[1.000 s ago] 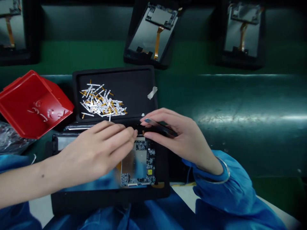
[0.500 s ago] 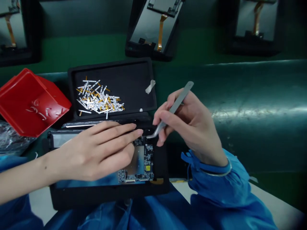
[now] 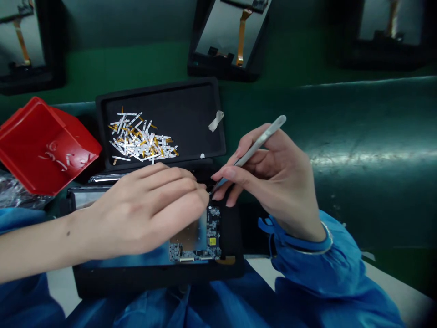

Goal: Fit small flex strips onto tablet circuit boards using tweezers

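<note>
While my right hand (image 3: 278, 182) pinches tweezers (image 3: 259, 144), tips near far edge of circuit board (image 3: 213, 228), my left hand (image 3: 153, 209) curls over board; cannot tell if it grips anything. Board lies on black holder (image 3: 153, 279), near tray (image 3: 191, 120).

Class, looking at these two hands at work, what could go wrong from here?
The tweezers in the right hand reach down beside the left hand near the circuit board, so a slip might scratch it or jab skin.

Loose strips lie piled in the black tray just beyond, so a knock could scatter them.
</note>
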{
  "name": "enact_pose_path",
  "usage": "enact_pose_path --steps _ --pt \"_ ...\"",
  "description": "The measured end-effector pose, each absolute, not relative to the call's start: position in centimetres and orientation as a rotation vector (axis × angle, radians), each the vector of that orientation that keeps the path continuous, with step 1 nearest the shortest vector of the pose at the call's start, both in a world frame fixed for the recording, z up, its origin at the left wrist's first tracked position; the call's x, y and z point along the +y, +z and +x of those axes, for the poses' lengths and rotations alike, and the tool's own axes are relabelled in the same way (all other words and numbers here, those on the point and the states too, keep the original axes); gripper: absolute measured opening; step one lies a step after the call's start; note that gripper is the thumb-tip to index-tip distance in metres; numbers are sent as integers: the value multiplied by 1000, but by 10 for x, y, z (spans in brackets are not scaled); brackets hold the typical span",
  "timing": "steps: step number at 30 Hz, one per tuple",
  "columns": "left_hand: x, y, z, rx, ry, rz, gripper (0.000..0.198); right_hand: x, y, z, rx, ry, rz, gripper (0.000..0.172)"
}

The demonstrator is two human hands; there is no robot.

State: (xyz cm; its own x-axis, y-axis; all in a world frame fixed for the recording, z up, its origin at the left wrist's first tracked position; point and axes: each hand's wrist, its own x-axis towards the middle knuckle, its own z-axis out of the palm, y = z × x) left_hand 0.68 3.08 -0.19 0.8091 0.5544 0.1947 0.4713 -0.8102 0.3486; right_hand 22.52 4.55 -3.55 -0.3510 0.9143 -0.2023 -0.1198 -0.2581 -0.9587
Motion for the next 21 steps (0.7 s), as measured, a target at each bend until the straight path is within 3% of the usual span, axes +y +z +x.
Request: enact_pose_path --steps 13,21 --pt "39 -1 13 990 400 2339 8 43 -38 224 -1212 1643 -1103 32" --pt "15 1 -11 778 209 2665 34 44 -36 225 -1321 1618 -1080 29"
